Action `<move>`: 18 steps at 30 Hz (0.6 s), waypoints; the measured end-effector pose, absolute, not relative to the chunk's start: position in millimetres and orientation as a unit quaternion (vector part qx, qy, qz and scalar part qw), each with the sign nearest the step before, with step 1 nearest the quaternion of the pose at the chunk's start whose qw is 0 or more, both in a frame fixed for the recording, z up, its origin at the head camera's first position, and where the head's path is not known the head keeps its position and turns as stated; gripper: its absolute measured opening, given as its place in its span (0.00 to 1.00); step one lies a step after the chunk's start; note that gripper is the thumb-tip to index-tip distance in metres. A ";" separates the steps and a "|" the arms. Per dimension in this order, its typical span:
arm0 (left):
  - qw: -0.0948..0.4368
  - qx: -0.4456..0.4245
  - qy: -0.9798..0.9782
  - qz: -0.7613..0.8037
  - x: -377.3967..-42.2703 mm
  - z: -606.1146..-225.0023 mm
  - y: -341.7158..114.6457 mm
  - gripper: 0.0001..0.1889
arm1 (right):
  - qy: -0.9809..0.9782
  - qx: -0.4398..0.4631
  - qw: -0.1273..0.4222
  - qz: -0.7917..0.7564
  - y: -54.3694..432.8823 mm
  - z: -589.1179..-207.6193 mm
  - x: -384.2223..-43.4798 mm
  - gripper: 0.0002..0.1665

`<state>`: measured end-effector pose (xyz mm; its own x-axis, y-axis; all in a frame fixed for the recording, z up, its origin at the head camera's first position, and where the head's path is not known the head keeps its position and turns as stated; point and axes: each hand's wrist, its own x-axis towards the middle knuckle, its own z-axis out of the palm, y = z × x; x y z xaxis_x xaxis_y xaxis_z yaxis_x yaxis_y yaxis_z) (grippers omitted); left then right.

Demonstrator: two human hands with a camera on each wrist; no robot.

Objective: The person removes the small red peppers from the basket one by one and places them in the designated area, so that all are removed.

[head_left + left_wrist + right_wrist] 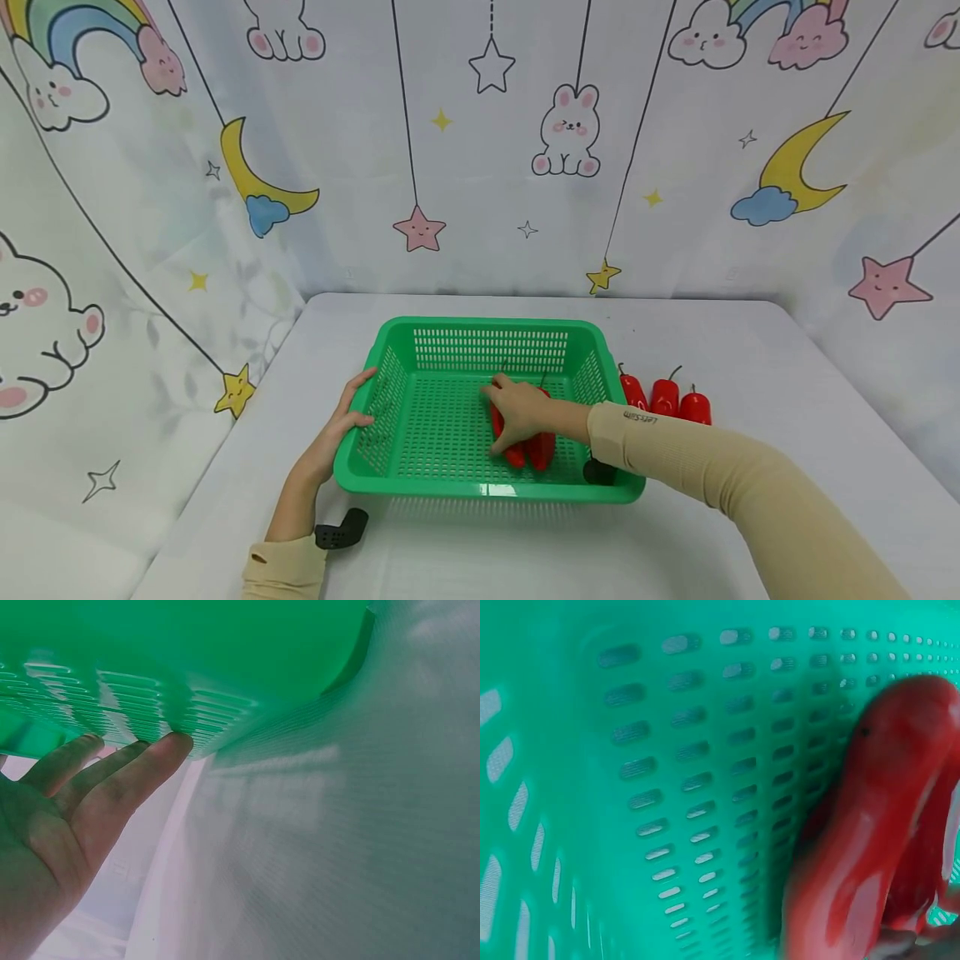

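Note:
A green plastic basket [450, 489] with slotted walls stands on the table before me. My left hand [333, 437] is at its left side, the thumb at the rim; in the left wrist view its nearly straight fingers [131, 776] touch the outer slotted wall below. Inside the basket, right of its middle, my right hand [522, 408] reaches down over glossy red chili peppers [542, 452] and grips one, partly hiding them. The right wrist view shows a long red chili pepper [855, 832] close up against the green slots, fingertips at the lower right corner.
Three more red chili peppers [664, 398] with dark stems lie on the white table [757, 358] just right of the basket, partly behind my right sleeve [697, 458]. A printed cloth [480, 167] hangs behind the table. A black wrist device [342, 530] is at my left wrist.

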<state>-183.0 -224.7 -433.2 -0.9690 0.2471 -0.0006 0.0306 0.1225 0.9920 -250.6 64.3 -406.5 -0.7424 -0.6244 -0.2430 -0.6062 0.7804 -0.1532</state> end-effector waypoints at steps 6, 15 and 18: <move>0.082 0.094 0.744 0.657 -181.1 -432.5 -223.3 0.37 | 0.927 -0.331 0.150 -0.091 66.3 -403.7 -251.3 0.56; 0.082 0.095 0.741 0.659 -180.9 -432.0 -223.3 0.37 | 0.911 -0.357 0.133 -0.156 70.4 -384.7 -253.2 0.53; 0.084 0.096 0.740 0.661 -180.9 -431.7 -223.4 0.37 | 0.910 -0.361 0.127 -0.161 71.4 -377.3 -253.6 0.53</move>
